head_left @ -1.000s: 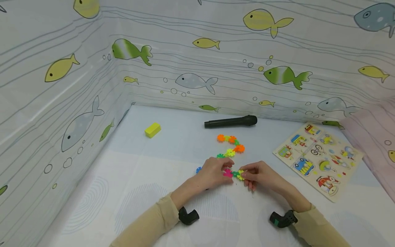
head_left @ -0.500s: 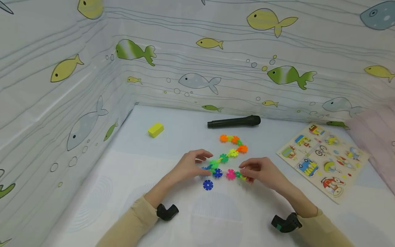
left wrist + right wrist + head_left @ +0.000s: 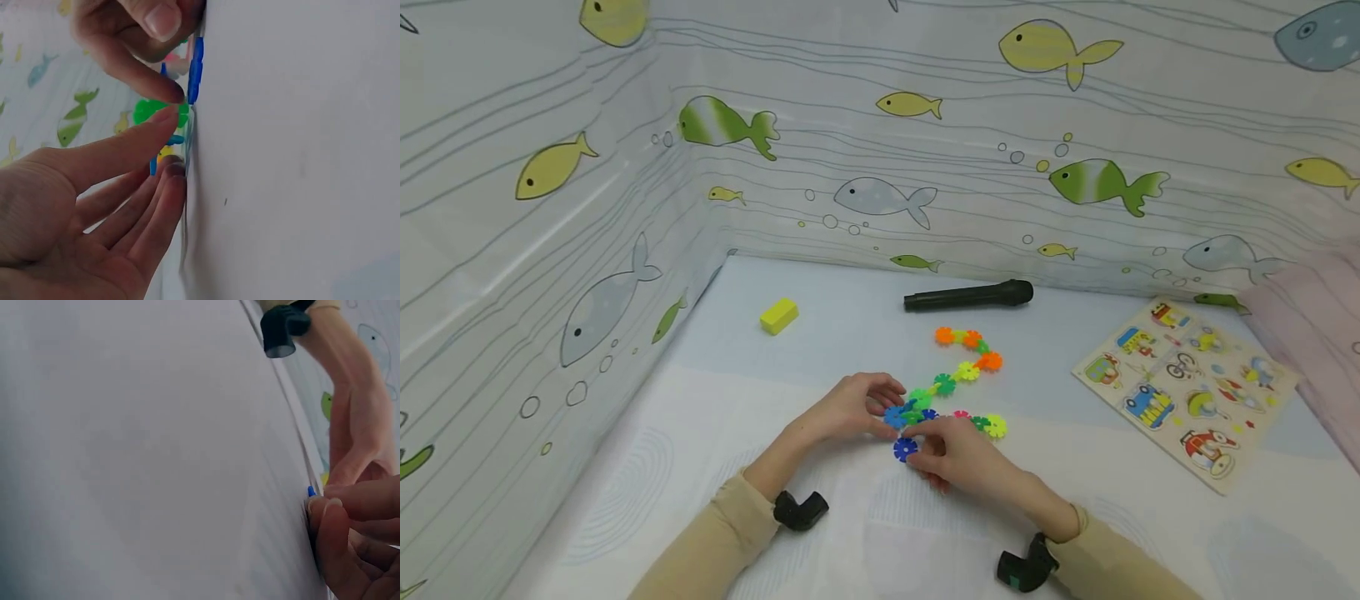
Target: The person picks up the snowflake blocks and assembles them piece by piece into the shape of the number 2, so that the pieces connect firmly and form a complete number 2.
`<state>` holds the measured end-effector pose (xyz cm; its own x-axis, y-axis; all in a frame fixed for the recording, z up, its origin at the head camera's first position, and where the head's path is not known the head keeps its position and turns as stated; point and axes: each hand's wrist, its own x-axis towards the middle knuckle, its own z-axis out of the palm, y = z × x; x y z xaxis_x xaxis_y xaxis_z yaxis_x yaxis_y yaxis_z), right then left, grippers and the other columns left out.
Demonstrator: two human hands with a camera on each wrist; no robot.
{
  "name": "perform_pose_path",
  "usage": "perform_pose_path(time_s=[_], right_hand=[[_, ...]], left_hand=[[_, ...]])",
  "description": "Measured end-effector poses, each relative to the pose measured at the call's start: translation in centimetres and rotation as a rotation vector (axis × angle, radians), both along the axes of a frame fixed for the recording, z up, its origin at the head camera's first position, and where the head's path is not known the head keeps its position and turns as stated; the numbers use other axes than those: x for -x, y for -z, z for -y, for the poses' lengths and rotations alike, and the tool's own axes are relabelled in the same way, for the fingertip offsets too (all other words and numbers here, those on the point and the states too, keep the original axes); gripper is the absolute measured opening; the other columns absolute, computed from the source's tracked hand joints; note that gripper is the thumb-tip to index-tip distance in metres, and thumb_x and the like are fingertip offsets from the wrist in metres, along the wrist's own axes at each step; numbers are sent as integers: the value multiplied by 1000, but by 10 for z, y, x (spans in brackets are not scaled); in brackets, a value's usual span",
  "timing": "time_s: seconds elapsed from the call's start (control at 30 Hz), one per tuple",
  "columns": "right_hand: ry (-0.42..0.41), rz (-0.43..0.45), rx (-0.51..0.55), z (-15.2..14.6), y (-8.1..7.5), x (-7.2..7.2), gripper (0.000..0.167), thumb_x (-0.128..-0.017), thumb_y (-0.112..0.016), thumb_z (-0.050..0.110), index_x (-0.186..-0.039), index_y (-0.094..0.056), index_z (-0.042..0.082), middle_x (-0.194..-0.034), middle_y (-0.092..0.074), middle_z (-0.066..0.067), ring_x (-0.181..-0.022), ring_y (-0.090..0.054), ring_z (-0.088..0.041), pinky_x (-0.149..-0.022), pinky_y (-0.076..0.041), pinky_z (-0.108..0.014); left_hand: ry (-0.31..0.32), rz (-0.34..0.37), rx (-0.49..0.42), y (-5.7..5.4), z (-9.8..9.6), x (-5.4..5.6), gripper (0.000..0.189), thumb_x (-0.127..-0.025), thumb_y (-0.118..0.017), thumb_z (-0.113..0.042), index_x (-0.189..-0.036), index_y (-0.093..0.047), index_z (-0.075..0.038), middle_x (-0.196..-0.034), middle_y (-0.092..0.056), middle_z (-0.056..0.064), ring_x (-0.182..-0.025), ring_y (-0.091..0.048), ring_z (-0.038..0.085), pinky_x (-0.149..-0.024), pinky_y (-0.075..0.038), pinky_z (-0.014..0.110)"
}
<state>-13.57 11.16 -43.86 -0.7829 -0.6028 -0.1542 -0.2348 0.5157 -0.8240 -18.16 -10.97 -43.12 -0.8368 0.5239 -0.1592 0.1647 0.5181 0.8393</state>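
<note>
A chain of snowflake discs point(image 3: 944, 384) in orange, yellow and green bends down to pink and blue discs. My left hand point(image 3: 850, 408) rests at its left end, fingers and thumb apart on either side of a light blue disc point(image 3: 894, 417). In the left wrist view, that thumb reaches over near a green disc point(image 3: 147, 111). My right hand point(image 3: 966, 457) grips the edge of a separate dark blue disc point(image 3: 906, 450) lying on the table, index fingertip at its far edge and thumb at its right. Its wrist view shows only a sliver of blue disc point(image 3: 310, 491) beyond the fingertips.
A black microphone point(image 3: 967, 296) lies behind the chain, a yellow block point(image 3: 778, 317) at the back left. To the right is a wooden picture puzzle board point(image 3: 1187, 387). Fish-printed curtain point(image 3: 820, 133) hangs along the back and left edges.
My left hand has moved left, uncovering the blue discs. My right hand has left the chain's yellow end and come left and nearer, to the loose dark blue disc.
</note>
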Motion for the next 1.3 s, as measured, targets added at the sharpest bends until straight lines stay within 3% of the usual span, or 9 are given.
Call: perform_pose_path(time_s=[0.1, 0.27, 0.57, 0.87, 1.1, 1.3], right_hand=[[-3, -26, -4, 2, 3, -1, 25, -95, -70, 16, -118, -69, 9, -61, -60, 2, -46, -56, -12, -49, -50, -25], [-15, -48, -3, 2, 3, 0, 13, -93, -72, 17, -102, -71, 9, -59, -59, 2, -45, -53, -10, -49, -47, -23], [-67, -59, -29, 0, 5, 1, 23, -85, -80, 24, -100, -69, 11, -57, -57, 6, -44, -53, -9, -51, -45, -23], [-67, -46, -88, -2, 0, 1, 19, -86, -80, 27, -88, -64, 16, -59, -55, 8, -61, -55, -9, -64, -43, -26], [-128, -35, -28, -37, -12, 11, 7, -95, -70, 23, -94, -72, 16, -63, -57, 5, -54, -52, -5, -56, -47, -20], [-24, -121, 32, -83, -27, 17, 14, -95, -68, 19, -98, -75, 7, -70, -60, 3, -58, -55, -10, -54, -50, -23]], left_hand=[[1, 14, 5, -1, 1, 1, 53, -77, -86, -10, -124, -63, -6, -115, -69, 4, -107, -66, 19, -95, -56, 34], [-4, 21, 0, -1, 2, 1, 50, -79, -86, -13, -123, -64, -7, -115, -69, 4, -108, -66, 19, -96, -56, 34], [-20, 26, -6, 0, 3, 3, 47, -80, -85, -14, -122, -65, -7, -115, -70, 4, -107, -66, 19, -95, -56, 34], [-8, 15, -39, 0, 5, 2, 44, -80, -84, -13, -119, -66, -5, -115, -69, 6, -109, -65, 21, -96, -55, 35], [-12, 7, -9, 3, 0, 1, 36, -81, -84, -16, -114, -70, -11, -114, -70, 2, -102, -67, 17, -94, -56, 34], [-29, 20, 16, 2, 1, 0, 36, -81, -84, -18, -114, -70, -12, -111, -69, 1, -98, -66, 17, -92, -56, 34]])
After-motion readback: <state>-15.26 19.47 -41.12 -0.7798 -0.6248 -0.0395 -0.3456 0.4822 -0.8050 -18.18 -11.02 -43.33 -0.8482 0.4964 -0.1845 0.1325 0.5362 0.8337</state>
